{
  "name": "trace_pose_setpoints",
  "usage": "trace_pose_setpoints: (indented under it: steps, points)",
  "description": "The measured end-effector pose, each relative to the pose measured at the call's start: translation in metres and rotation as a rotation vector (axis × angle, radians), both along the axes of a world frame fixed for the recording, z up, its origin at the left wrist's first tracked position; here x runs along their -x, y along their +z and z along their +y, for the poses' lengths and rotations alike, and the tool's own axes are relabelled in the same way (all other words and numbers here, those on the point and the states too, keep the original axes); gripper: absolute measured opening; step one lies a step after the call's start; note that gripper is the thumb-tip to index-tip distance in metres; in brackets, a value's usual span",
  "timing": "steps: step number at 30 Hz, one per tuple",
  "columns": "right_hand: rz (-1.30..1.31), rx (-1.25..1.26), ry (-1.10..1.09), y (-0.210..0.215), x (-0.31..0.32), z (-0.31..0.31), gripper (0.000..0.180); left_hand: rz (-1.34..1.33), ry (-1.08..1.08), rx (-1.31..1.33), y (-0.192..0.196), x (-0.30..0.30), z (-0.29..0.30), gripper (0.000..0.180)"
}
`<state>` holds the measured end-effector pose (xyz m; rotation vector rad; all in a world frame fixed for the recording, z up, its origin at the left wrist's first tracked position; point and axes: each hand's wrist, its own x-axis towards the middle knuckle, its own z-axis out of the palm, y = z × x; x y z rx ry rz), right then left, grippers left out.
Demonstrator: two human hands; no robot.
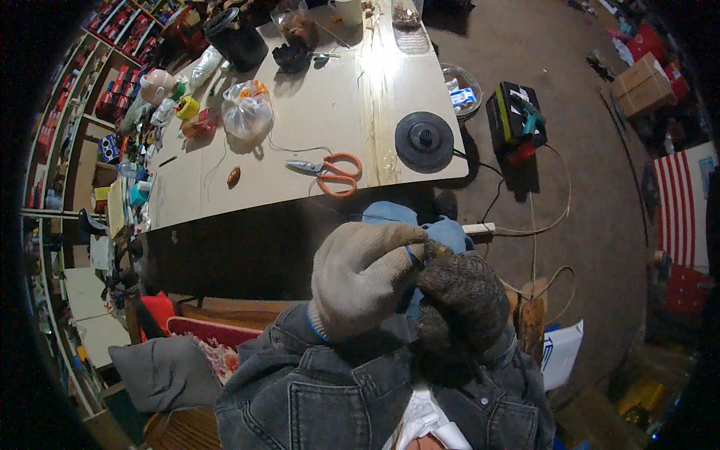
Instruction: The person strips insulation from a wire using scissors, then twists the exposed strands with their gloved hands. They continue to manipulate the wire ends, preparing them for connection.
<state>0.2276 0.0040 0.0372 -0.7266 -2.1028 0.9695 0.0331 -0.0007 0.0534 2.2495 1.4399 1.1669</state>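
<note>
A cream-knit-gloved left hand (367,279) and a dark grey-brown-knit-gloved right hand (466,294) are held together at the fingertips, where a thin, bright-blue strip (410,254) is seen against the left one's fingers, whether pinched cannot be told.

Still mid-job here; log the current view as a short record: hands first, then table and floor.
Left hand: light knit glove, fingers drawn together
Right hand: dark knit glove, meeting the other at the fingertips
Between hands: thin blue line visible; anything held is too small to tell
Table: beyond the hands
Near table edge: orange-handled scissors, blades pointing left
Near right corner: round black disc
Table left: tied clear bag
Floor right: black case
</note>
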Motion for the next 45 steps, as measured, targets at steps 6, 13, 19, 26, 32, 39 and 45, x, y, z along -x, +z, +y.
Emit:
trace_pose_setpoints:
  steps: [6, 13, 19, 26, 32, 39, 45]
  points:
    - [-0.065, -0.025, 0.011, 0.004, 0.002, -0.001, 0.039, -0.2, -0.047, 0.291, -0.002, -0.001, -0.002, 0.017]
    - [0.018, 0.267, 0.136, 0.008, 0.018, 0.011, 0.03, -0.201, -0.101, 0.055, -0.001, 0.002, 0.008, 0.021]
    - [-0.109, 0.03, 0.103, 0.016, 0.012, 0.002, 0.033, -0.292, -0.175, 0.177, -0.003, 0.011, 0.0, 0.032]
    - [-0.04, -0.065, 0.027, 0.015, 0.023, -0.001, 0.034, -0.302, -0.16, 0.289, 0.001, 0.013, -0.004, 0.036]
    - [0.023, 0.029, 0.044, 0.015, 0.007, 0.002, 0.04, -0.234, -0.139, 0.199, 0.009, 0.01, -0.003, 0.037]
    - [0.096, -0.008, 0.072, 0.0, 0.002, 0.003, 0.035, -0.622, 0.06, 0.508, 0.005, -0.007, -0.011, 0.024]
    - [0.083, 0.012, 0.102, 0.001, 0.002, 0.005, 0.031, -0.187, -0.055, 0.193, -0.001, 0.006, -0.009, 0.037]
